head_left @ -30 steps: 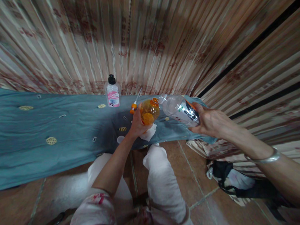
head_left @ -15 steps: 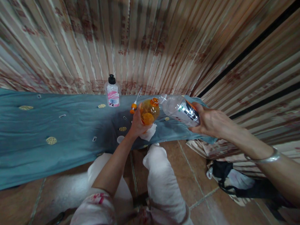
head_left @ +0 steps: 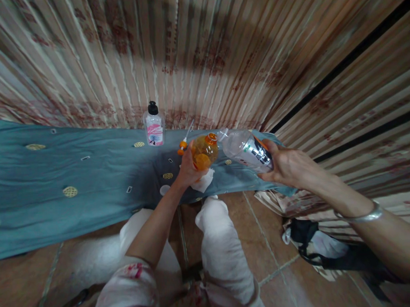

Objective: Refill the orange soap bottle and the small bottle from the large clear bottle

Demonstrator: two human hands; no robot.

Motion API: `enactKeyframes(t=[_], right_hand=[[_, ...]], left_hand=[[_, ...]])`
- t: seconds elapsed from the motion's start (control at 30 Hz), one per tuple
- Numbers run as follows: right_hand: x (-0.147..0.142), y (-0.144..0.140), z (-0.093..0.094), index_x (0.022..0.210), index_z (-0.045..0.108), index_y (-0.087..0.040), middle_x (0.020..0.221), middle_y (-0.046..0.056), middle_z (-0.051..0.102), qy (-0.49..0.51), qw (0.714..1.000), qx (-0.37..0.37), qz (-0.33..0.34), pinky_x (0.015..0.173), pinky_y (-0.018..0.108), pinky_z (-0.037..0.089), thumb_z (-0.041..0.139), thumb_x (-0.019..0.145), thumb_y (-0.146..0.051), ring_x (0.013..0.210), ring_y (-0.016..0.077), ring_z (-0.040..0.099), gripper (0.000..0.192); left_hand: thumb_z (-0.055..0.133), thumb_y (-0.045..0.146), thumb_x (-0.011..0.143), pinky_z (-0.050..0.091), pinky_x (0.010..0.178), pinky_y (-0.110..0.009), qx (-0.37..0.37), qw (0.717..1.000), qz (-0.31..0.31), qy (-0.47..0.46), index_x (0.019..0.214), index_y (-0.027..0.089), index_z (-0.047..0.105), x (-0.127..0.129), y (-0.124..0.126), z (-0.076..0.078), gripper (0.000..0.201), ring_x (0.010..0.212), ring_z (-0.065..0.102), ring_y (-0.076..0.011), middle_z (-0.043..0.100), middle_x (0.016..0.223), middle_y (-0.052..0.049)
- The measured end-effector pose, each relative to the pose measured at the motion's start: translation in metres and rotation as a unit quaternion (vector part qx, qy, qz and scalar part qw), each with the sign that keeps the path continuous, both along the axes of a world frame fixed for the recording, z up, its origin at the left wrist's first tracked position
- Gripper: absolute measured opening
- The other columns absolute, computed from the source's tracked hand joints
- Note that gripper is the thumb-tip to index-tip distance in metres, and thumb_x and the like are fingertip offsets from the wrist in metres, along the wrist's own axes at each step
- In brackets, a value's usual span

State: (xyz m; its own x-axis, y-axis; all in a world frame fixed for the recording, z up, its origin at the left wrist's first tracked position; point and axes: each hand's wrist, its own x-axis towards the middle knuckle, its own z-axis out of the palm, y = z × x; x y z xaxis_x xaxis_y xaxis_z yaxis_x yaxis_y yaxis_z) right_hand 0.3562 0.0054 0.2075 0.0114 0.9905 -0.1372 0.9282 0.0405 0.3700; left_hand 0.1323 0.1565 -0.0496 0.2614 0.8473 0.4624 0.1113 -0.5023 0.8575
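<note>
An orange see-through bottle [head_left: 207, 149], its neck tilted up to the right, is gripped in my left hand [head_left: 188, 168]. My right hand [head_left: 283, 163] is closed around a large clear plastic bottle [head_left: 240, 145] with a black, orange and silver label. That bottle lies tilted in the air, its mouth close beside the orange bottle's neck; whether they touch I cannot tell. Behind my left hand an orange pump top [head_left: 182, 146] with a clear tube rests on the teal cloth [head_left: 100, 169]. A crumpled white tissue [head_left: 204, 180] is under the orange bottle.
A clear bottle with a black cap and pink label [head_left: 154, 128] stands at the back of the cloth. A small round clear lid [head_left: 165, 190] lies near the front edge. Pleated curtains [head_left: 146, 61] hang behind, and dark items [head_left: 310, 239] lie low at the right.
</note>
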Motion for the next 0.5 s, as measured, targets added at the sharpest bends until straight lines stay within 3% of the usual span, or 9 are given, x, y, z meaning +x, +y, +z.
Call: enactKeyframes(t=[0.13, 0.5], right_hand=[[-0.009, -0.001, 0.007, 0.156, 0.045, -0.004, 0.117, 0.025, 0.082, -0.003, 0.999, -0.032, -0.031, 0.072, 0.035, 0.043, 0.064, 0.096, -0.043, 0.102, 0.0393, 0.080, 0.073], [-0.016, -0.001, 0.009, 0.159, 0.040, -0.001, 0.116, 0.026, 0.081, -0.008, 0.998, -0.041, -0.044, 0.073, 0.037, 0.044, 0.065, 0.099, -0.041, 0.107, 0.0413, 0.080, 0.076]], left_hand=[[0.093, 0.030, 0.066, 0.038, 0.138, -0.068, 0.000, 1.000, -0.004, -0.006, 0.173, 0.017, 0.034, 0.000, 0.000, 0.000, 0.123, 0.162, 0.052, -0.0459, 0.052, 0.171, -0.027], [0.092, 0.029, 0.066, 0.037, 0.140, -0.065, -0.012, 1.000, 0.002, 0.008, 0.172, 0.019, 0.035, -0.001, -0.002, 0.003, 0.120, 0.162, 0.052, -0.0453, 0.053, 0.172, -0.024]])
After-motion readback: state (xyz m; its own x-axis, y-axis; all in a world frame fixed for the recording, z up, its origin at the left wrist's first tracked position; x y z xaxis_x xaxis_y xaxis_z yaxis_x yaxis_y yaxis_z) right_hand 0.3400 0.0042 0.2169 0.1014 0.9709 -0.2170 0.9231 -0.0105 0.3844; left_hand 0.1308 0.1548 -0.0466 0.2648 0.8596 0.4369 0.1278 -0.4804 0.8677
